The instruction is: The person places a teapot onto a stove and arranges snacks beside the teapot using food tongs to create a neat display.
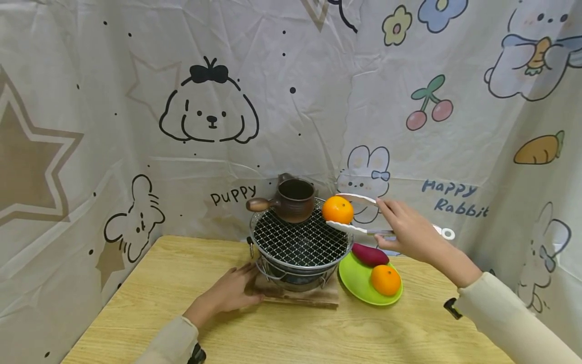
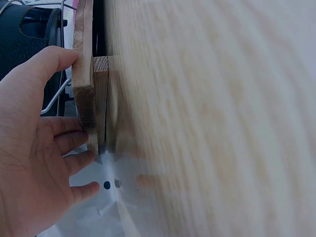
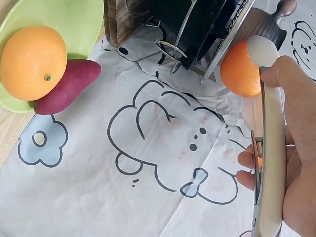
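1. The 2 hands are well apart. The right hand (image 1: pixel 411 230) is wrapped around the tongs (image 1: pixel 347 228), thumb on 1 side and fingers on the other. The left hand (image 1: pixel 234 288) lies against the left end of the wooden board (image 1: pixel 309 299), fingers spread and touching its edge rather than clamped around it.
2. The tongs' pale tips clasp an orange (image 1: pixel 338 210), 1 above and 1 below in the head view. It is held up by the right edge of the grill net (image 1: pixel 300 242), near the pot (image 1: pixel 295 205).
3. To carry it well, the squeeze should be even and the 2 tips centred on the fruit; a round, smooth skin could roll out of an off-centre grip. The wrist is best turned slowly, with the fruit clear of the pot. Light pressure from the left hand should be enough to steady the board.
4. The orange looks round, bright and slightly glossy, with a small dark stem spot; it seems whole, though the tips hide part of it.
5. Farther right, a green plate (image 1: pixel 356 283) bears a 2nd orange (image 1: pixel 386 280) and a purple sweet potato (image 1: pixel 370 255).
6. Everything stands on a wooden table (image 1: pixel 159 303) before a cartoon-printed cloth (image 1: pixel 291 116).
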`<state>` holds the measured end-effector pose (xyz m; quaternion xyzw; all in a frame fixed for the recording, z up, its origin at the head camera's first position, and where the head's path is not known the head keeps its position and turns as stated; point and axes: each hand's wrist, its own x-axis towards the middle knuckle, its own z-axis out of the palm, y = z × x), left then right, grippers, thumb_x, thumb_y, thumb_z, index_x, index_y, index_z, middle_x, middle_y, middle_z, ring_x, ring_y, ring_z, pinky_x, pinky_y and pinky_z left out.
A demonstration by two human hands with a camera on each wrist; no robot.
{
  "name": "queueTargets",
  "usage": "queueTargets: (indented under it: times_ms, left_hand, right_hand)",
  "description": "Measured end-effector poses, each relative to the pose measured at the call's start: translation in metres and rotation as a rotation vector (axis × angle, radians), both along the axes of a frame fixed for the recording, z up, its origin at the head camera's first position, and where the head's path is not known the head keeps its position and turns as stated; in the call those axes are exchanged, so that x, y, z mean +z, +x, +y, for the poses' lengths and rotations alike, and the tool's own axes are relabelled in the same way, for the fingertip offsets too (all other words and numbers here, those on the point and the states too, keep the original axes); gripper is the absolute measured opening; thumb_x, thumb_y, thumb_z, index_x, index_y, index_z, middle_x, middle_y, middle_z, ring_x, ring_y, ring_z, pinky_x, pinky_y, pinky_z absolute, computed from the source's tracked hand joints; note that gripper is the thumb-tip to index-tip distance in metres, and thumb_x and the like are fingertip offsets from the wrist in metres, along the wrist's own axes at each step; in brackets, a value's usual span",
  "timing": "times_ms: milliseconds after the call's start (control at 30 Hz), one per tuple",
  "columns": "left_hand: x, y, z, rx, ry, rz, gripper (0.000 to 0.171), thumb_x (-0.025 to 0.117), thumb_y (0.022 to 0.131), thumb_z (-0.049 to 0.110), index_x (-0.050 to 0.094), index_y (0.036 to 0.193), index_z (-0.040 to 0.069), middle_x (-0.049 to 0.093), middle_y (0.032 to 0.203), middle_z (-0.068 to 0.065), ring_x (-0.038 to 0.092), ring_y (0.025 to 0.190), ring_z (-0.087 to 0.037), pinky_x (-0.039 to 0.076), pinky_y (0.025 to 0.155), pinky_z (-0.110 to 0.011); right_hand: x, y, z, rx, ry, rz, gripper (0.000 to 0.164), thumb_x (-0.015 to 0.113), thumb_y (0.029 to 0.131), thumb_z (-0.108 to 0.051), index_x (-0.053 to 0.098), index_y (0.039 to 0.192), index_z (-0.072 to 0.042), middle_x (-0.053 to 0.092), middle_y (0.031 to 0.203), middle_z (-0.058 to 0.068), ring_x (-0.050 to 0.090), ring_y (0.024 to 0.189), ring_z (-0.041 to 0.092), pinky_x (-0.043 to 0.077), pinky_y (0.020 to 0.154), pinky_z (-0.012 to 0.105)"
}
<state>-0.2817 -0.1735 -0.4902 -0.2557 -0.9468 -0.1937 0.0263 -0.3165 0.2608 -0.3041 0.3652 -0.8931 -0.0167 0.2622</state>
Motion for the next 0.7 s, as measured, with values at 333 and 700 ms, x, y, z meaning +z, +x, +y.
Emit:
queueTargets:
  times_ms: [333, 700]
  left_hand:
    - [0.0007, -0.0004, 0.0004, -0.004, -0.006, 0.008, 0.085, 0.063, 0.091, 0.055, 0.044, 0.152, -0.002, 0.046, 0.156, -0.023, 0.043, 0.144, -0.046, 0.038, 0.112, -0.067]
    - [0.0015, 0.0002, 0.0000, -0.014, -0.003, 0.017, 0.086, 0.064, 0.091, 0.054, 0.044, 0.151, -0.003, 0.045, 0.155, -0.026, 0.043, 0.144, -0.047, 0.038, 0.111, -0.067]
  right_hand:
    - [0.0027, 0.0039, 0.0027, -0.037, 0.021, -0.037, 0.081, 0.076, 0.086, -0.032, 0.044, 0.148, 0.008, 0.058, 0.132, 0.024, 0.060, 0.109, 0.038, 0.056, 0.092, 0.053]
    - [0.0040, 0.0091, 0.0029, -0.050, 0.024, -0.043, 0.081, 0.077, 0.086, -0.031, 0.044, 0.148, 0.009, 0.058, 0.133, 0.024, 0.059, 0.108, 0.037, 0.055, 0.092, 0.053]
